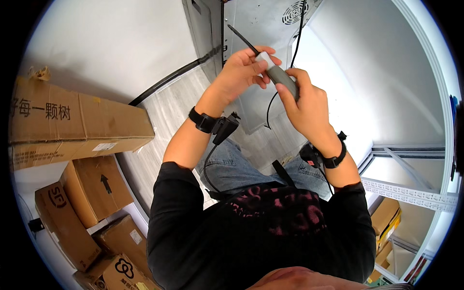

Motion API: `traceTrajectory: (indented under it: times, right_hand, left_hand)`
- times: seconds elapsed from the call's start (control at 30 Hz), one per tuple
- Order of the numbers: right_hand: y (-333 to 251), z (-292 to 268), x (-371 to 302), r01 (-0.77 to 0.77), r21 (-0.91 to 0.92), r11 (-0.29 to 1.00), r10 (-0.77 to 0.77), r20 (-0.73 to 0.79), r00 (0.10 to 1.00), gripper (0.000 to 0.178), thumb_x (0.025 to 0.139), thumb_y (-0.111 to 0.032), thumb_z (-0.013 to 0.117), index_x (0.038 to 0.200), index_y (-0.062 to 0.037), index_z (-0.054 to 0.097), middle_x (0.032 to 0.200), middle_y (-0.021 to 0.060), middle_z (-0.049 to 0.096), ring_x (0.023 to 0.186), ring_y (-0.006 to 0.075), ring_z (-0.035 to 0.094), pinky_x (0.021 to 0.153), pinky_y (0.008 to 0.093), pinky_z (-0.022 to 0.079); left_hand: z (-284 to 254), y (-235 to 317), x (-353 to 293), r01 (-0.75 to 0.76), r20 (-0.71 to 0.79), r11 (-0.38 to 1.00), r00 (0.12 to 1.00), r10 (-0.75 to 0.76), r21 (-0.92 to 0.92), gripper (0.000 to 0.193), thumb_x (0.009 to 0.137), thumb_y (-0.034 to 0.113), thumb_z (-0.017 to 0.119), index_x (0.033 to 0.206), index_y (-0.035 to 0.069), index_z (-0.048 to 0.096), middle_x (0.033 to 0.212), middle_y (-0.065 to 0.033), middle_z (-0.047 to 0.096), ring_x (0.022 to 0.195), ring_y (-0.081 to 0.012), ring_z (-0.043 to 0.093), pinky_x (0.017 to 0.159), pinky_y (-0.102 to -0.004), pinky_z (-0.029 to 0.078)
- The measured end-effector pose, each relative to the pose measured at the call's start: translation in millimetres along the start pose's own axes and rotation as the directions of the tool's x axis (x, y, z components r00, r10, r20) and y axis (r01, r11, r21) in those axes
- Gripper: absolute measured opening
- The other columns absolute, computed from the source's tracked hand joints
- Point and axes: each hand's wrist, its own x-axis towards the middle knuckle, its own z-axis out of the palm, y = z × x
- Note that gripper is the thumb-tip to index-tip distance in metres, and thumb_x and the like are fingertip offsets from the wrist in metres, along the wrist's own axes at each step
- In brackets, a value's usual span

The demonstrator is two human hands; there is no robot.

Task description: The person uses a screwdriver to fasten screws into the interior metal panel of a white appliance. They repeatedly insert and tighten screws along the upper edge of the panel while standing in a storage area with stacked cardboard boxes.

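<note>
Both my hands are raised in front of me on one tool, a grey screwdriver (282, 79) with a whitish front section and a long dark shaft. The shaft tilts up and to the left, toward a metal cabinet. My left hand (239, 70) pinches the whitish front part between thumb and fingers. Around the thick grey handle, my right hand (309, 104) is closed, its thumb and forefinger on either side. The tool's tip stands in view, apart from my hands.
The metal cabinet (256, 29) with a round vent stands ahead. A black cable (300, 34) hangs down beside it. Brown cardboard boxes (82, 125) are stacked at left. On the right is a white metal rack (411, 191) holding cartons. Each wrist wears a black strapped device.
</note>
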Motion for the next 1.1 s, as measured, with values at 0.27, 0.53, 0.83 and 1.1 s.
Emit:
traceTrajectory:
  times: [0.27, 0.53, 0.83, 1.1]
  right_hand:
    - [40.4, -30.5, 2.5, -0.260, 0.175, 0.950, 0.233, 0.158, 0.960, 0.023, 0.088, -0.022, 0.062, 0.104, -0.0061, 0.056, 0.062, 0.0066, 0.058, 0.055, 0.0136, 0.056, 0.050, 0.0265, 0.041]
    - [194.2, -69.9, 21.8, -0.436, 0.230, 0.870, 0.275, 0.507, 0.817, 0.019, 0.091, -0.019, 0.057, 0.106, -0.0080, 0.054, 0.069, -0.0029, 0.052, 0.058, 0.0045, 0.048, 0.048, 0.0194, 0.039]
    - [361.8, -73.6, -17.7, -0.539, 0.021, 0.842, 0.434, 0.569, 0.699, 0.026, 0.087, -0.029, 0.063, 0.095, -0.0050, 0.060, 0.065, -0.0012, 0.052, 0.055, 0.0080, 0.049, 0.050, 0.0218, 0.039]
    - [517.7, -62.4, -116.6, -0.725, 0.218, 0.653, 0.675, 0.265, 0.688, 0.030, 0.084, -0.017, 0.066, 0.107, -0.0014, 0.057, 0.068, 0.0022, 0.056, 0.055, 0.0095, 0.051, 0.051, 0.0235, 0.040]
  left_hand:
    - [8.6, -20.9, 19.8, 0.127, 0.031, 0.989, 0.992, -0.125, -0.079, 0.039, 0.095, 0.029, 0.050, 0.122, 0.000, 0.049, 0.109, -0.0120, 0.060, 0.080, -0.0180, 0.063, 0.061, -0.0281, 0.053]
    - [40.2, -111.3, 87.6, 0.303, -0.130, 0.948, 0.941, -0.313, -0.092, 0.037, 0.098, 0.029, 0.043, 0.122, 0.002, 0.050, 0.098, -0.0048, 0.054, 0.079, -0.0146, 0.060, 0.063, -0.0269, 0.050]
    - [69.6, -278.1, 192.6, 0.470, -0.129, 0.882, 0.875, -0.467, -0.003, 0.033, 0.096, 0.033, 0.048, 0.115, 0.007, 0.056, 0.097, -0.0015, 0.061, 0.082, -0.0103, 0.059, 0.071, -0.0236, 0.046]
    - [48.4, -469.9, 226.7, 0.451, -0.277, 0.656, 0.892, -0.357, 0.606, 0.023, 0.085, 0.013, 0.064, 0.107, 0.006, 0.062, 0.088, -0.0023, 0.063, 0.074, -0.0119, 0.059, 0.065, -0.0287, 0.049]
